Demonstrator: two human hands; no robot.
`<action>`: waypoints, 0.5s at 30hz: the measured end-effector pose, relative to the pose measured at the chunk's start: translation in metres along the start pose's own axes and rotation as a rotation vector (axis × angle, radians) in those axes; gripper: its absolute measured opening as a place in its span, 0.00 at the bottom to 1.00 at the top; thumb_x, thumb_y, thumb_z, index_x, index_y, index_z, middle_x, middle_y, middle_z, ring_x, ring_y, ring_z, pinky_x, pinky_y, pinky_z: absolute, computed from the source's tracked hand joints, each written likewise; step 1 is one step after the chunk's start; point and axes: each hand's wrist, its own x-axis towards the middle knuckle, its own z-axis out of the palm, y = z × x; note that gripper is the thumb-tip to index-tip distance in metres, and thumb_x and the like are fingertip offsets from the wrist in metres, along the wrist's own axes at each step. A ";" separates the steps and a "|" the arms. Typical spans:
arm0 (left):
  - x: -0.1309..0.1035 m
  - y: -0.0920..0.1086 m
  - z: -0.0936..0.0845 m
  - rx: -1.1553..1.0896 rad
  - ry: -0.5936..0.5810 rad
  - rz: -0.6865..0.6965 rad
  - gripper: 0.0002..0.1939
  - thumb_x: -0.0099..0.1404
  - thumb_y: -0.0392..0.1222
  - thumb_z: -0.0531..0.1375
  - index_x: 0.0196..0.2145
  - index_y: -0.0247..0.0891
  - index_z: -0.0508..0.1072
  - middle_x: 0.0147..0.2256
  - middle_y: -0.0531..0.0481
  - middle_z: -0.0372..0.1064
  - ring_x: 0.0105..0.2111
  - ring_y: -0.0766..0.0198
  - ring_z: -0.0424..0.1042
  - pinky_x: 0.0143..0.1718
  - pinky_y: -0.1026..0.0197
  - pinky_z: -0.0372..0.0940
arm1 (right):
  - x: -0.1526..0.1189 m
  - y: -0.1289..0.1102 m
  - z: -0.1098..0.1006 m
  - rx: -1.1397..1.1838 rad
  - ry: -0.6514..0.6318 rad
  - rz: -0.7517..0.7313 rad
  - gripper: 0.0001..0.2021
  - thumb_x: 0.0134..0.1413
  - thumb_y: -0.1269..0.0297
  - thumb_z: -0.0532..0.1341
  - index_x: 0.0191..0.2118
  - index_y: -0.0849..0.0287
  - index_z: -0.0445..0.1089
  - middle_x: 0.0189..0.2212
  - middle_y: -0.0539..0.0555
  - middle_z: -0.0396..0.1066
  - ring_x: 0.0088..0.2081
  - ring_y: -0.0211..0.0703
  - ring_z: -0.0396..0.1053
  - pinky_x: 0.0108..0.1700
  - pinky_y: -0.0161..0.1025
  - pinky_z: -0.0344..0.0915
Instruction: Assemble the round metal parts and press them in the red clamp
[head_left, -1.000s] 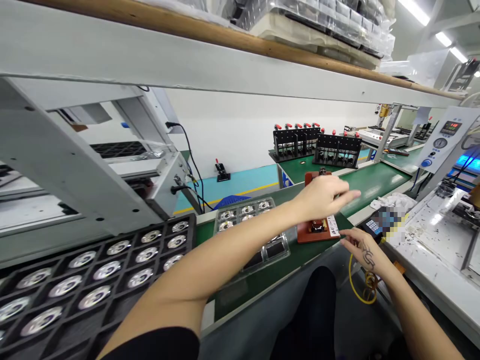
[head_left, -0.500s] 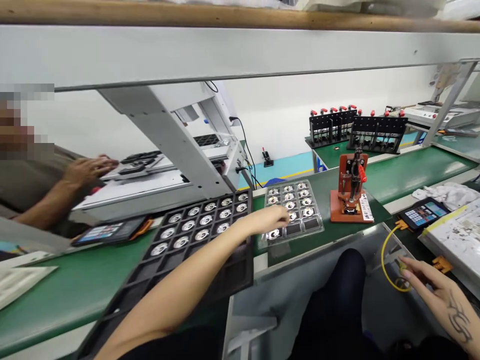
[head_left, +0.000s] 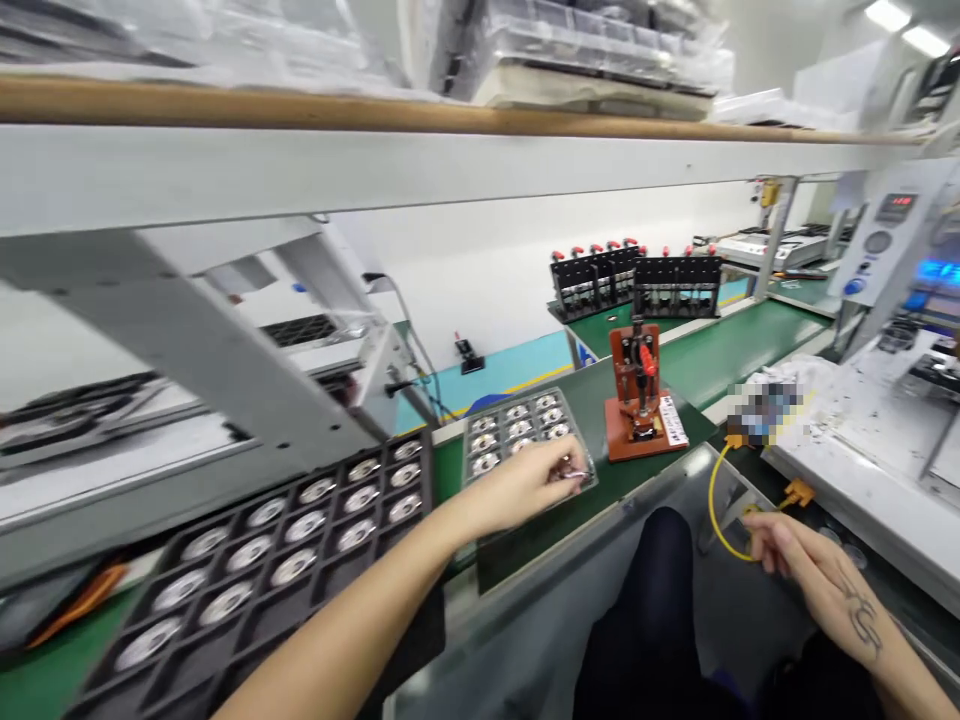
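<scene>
My left hand [head_left: 544, 477] is over the near part of a clear tray [head_left: 466, 450] with round metal parts in its pockets. Its fingers are closed around a small shiny part, only partly visible. Left of that arm lies a larger black tray [head_left: 251, 630] with rows of silver round parts [head_left: 294, 566]. On the right, my right hand [head_left: 776, 545] has its fingers curled by a yellow cable [head_left: 713, 505]; what they hold is too hidden to tell. A red clamp fixture [head_left: 636, 400] with a red handle stands beyond the clear tray.
A white machine [head_left: 847, 460] stands at the right, near orange connectors [head_left: 798, 492]. Black fixtures with red handles [head_left: 679, 285] stand farther back. A shelf beam [head_left: 420, 170] crosses overhead. A dark device with orange edging [head_left: 60, 600] lies at the lower left.
The view has turned to the right, and the other person is out of sight. My left hand now has a small shiny part in its fingers. My right hand stays by the yellow cable.
</scene>
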 end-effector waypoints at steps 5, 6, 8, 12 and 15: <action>0.067 0.083 0.044 0.031 0.134 0.732 0.09 0.77 0.32 0.53 0.42 0.40 0.72 0.42 0.44 0.77 0.42 0.59 0.77 0.45 0.60 0.70 | 0.009 -0.043 0.001 0.197 -0.009 -0.088 0.24 0.72 0.43 0.59 0.61 0.55 0.73 0.43 0.57 0.77 0.38 0.45 0.74 0.41 0.42 0.74; 0.078 0.095 0.053 0.044 0.165 0.836 0.10 0.79 0.33 0.52 0.42 0.39 0.72 0.42 0.43 0.77 0.42 0.58 0.77 0.44 0.59 0.70 | 0.010 -0.049 -0.002 0.212 -0.013 -0.113 0.27 0.69 0.45 0.64 0.65 0.53 0.70 0.45 0.56 0.76 0.39 0.44 0.74 0.41 0.42 0.74; 0.097 0.114 0.068 0.050 0.202 0.951 0.11 0.81 0.36 0.51 0.43 0.38 0.73 0.41 0.42 0.78 0.40 0.58 0.77 0.43 0.57 0.71 | 0.010 -0.056 -0.010 0.204 -0.004 -0.140 0.32 0.62 0.49 0.71 0.67 0.52 0.68 0.44 0.54 0.74 0.38 0.43 0.73 0.39 0.41 0.73; 0.122 0.137 0.087 -0.039 0.211 1.034 0.13 0.83 0.39 0.50 0.47 0.38 0.74 0.39 0.43 0.80 0.41 0.57 0.79 0.44 0.56 0.73 | 0.001 -0.059 -0.030 0.133 0.110 -0.154 0.24 0.60 0.56 0.73 0.60 0.53 0.74 0.37 0.50 0.69 0.33 0.39 0.68 0.35 0.38 0.69; 0.135 0.148 0.099 -0.071 0.211 1.092 0.12 0.83 0.39 0.50 0.48 0.39 0.74 0.41 0.43 0.80 0.42 0.57 0.80 0.45 0.55 0.74 | -0.007 -0.060 -0.043 0.082 0.187 -0.133 0.19 0.60 0.57 0.73 0.55 0.54 0.76 0.34 0.48 0.67 0.31 0.38 0.66 0.33 0.37 0.66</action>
